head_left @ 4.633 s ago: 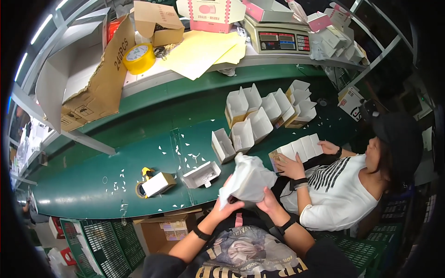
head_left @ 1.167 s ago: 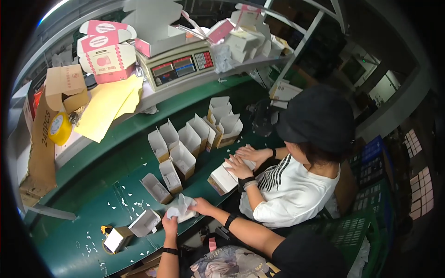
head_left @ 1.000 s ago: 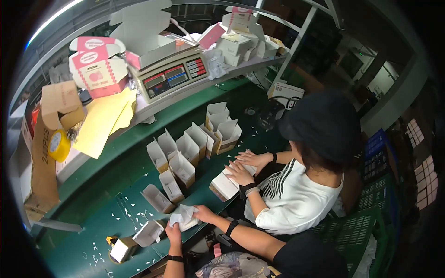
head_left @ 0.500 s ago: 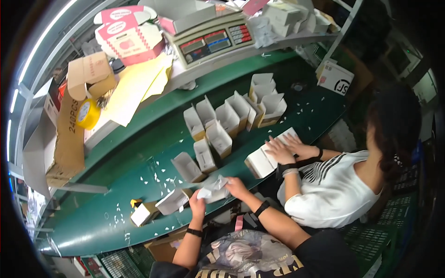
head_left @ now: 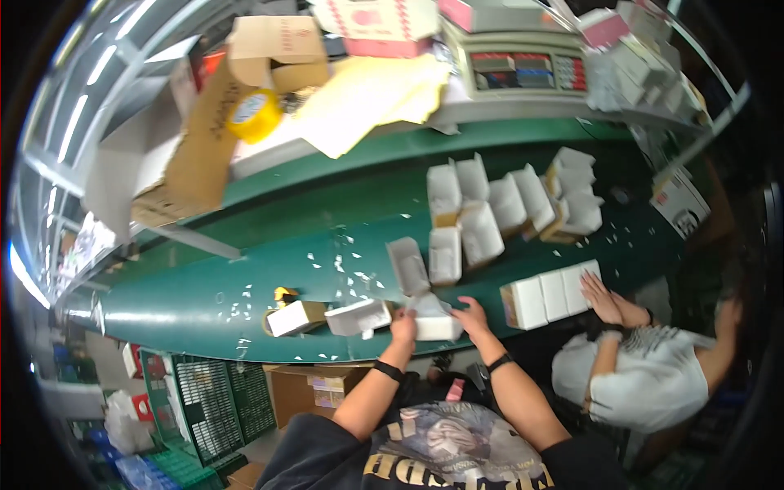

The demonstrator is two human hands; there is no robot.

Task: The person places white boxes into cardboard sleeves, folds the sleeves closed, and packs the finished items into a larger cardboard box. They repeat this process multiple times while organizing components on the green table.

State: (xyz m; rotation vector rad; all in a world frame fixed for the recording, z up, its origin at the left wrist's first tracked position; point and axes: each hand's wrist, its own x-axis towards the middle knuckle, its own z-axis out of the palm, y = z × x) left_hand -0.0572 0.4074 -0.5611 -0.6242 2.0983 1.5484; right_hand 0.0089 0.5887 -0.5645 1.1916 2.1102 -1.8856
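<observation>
Green workbench (head_left: 196, 282), white bundle between my hands

Item one: white, box-shaped bundle (head_left: 438, 330) at the bench's near edge; crumpled thin white wrapping (head_left: 429, 307) lies loose on top, so I judge it unfinished. My left hand (head_left: 403, 325): fingers curled on its left end. My right hand (head_left: 475, 318): fingers loosely parted at its right end; contact, I cannot tell. Just left: one white-lined carton (head_left: 359, 317), lying open. Beyond: a cluster of white-lined brown cartons (head_left: 480, 235), tops unclosed. Right: a row of white-topped boxes (head_left: 554, 296), seemingly closed, beside a co-worker's hands (head_left: 603, 302).
</observation>
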